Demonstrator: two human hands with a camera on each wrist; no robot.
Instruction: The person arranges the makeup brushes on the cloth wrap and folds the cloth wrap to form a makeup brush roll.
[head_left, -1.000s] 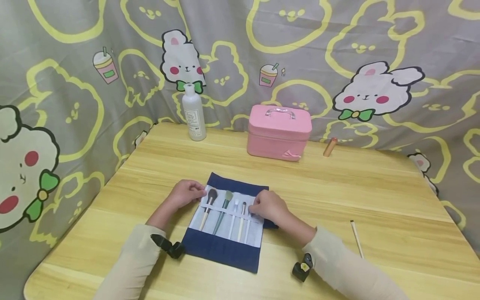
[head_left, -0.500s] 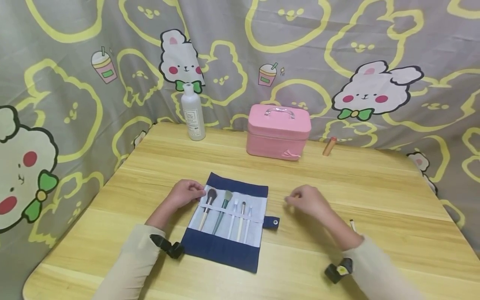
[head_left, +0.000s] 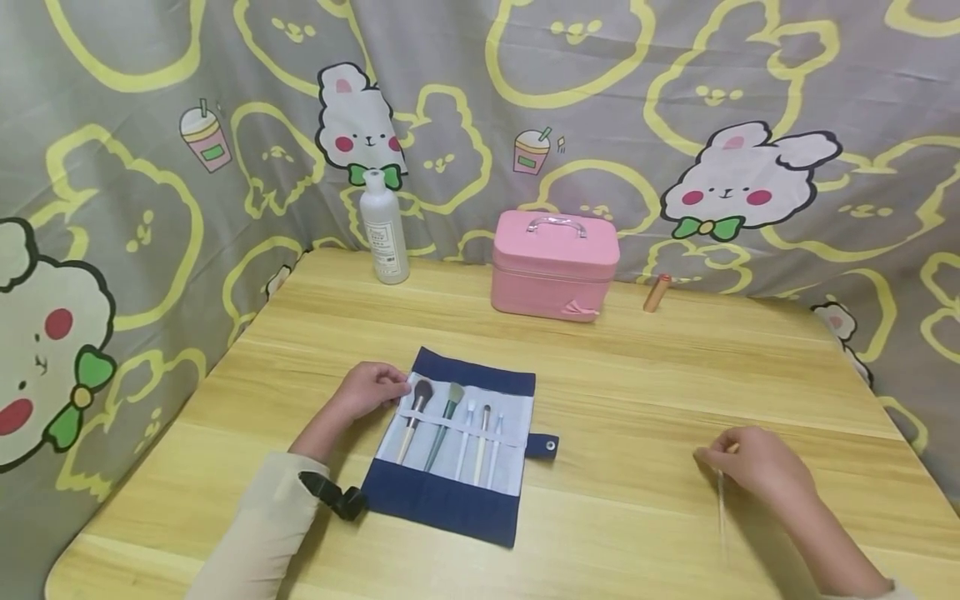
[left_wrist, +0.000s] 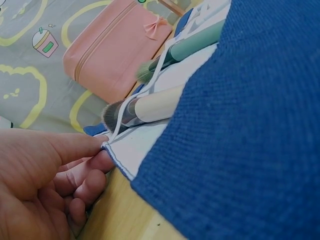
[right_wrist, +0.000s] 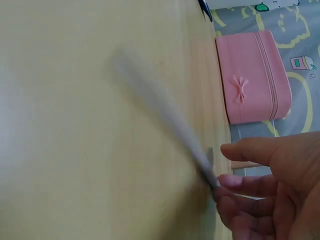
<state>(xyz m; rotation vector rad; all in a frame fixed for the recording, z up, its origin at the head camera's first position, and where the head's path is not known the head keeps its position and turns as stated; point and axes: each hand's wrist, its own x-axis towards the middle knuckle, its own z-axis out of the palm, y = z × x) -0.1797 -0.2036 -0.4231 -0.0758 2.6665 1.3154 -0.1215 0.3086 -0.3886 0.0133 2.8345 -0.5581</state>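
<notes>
A navy brush roll lies unfolded on the table, its pale lining holding several makeup brushes under a white elastic band. My left hand holds the roll's upper left edge between thumb and fingers; in the left wrist view a dark-bristled brush and a green-handled brush sit close by. Off to the right, my right hand has its fingertips on one end of a loose thin makeup brush. That brush is blurred in the right wrist view, where the thumb looks slightly apart from it.
A pink case with a metal handle stands at the back of the table. Left of it is a white bottle, and to its right a small orange-brown tube. A patterned curtain hangs behind.
My right hand has left the roll's right side and moved right and nearer to me, onto the loose brush, which has turned slightly. The left hand has stayed at the roll's edge.
</notes>
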